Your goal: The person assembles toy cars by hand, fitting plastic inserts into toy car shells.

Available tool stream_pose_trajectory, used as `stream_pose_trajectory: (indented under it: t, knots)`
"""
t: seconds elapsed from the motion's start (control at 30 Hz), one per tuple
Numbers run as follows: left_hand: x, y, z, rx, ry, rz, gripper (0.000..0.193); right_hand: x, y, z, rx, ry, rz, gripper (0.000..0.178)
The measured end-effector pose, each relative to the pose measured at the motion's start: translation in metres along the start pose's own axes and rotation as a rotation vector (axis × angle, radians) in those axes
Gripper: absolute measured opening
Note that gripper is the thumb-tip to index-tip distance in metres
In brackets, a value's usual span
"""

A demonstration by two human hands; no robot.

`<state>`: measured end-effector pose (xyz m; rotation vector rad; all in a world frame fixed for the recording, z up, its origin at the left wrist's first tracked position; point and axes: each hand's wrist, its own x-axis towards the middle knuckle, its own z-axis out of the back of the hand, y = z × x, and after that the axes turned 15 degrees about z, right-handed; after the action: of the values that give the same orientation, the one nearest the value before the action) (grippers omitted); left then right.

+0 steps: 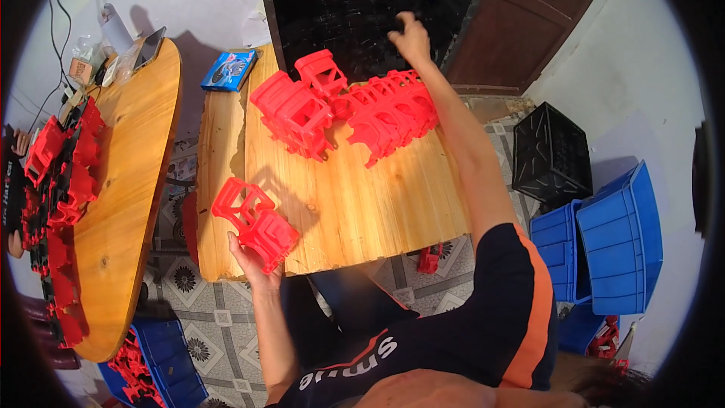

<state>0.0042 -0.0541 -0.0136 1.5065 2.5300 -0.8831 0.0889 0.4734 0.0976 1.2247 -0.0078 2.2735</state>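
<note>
My left hand (pixel 249 257) grips a red plastic frame-like part (pixel 255 223) at the near edge of a wooden board table (pixel 355 196). My right hand (pixel 411 36) reaches far over the table and touches a large black plastic crate (pixel 362 0) standing behind it; its fingers look closed on a small dark piece, though I cannot make it out. Between the two hands lies a heap of the same red plastic parts (pixel 347 109) across the back of the table.
A rounded wooden table (pixel 132 196) on the left carries stacked red and black parts (pixel 57 181), a phone and small items. A blue box (pixel 229 69) lies at the back. Blue bins (pixel 604 238) and a black crate (pixel 551 155) stand on the right, another blue bin (pixel 162 359) on the tiled floor.
</note>
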Motion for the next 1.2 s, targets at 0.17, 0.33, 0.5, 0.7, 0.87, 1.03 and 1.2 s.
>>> stream_pose_trajectory:
  t: [0.17, 0.33, 0.5, 0.7, 0.87, 1.03, 1.2]
  knots:
    - [-0.015, -0.010, -0.003, 0.016, -0.004, -0.023, 0.071, -0.049, 0.038, 0.055, 0.173, -0.280, 0.166, 0.036]
    - [-0.004, -0.007, 0.009, -0.016, 0.029, 0.012, 0.067, -0.020, -0.083, 0.038, 0.575, -0.456, -0.519, 0.062]
    - [-0.007, -0.008, 0.008, -0.030, -0.033, -0.018, 0.070, -0.030, -0.049, 0.036, 0.916, -0.305, -0.372, 0.039]
    - [-0.005, -0.008, -0.003, 0.023, 0.005, 0.023, 0.070, -0.035, -0.051, 0.022, 0.823, -0.499, -0.340, 0.044]
    - [0.004, -0.005, -0.006, -0.049, -0.002, 0.026, 0.072, -0.018, -0.074, -0.001, 0.571, -0.691, -0.488, 0.040]
    - [-0.004, -0.005, 0.003, -0.044, -0.103, 0.015, 0.076, -0.024, -0.009, 0.003, 0.240, -0.691, -0.608, 0.039]
    - [0.006, 0.000, -0.008, 0.011, 0.018, -0.001, 0.073, -0.044, -0.023, -0.002, 0.484, -0.694, -0.610, 0.044]
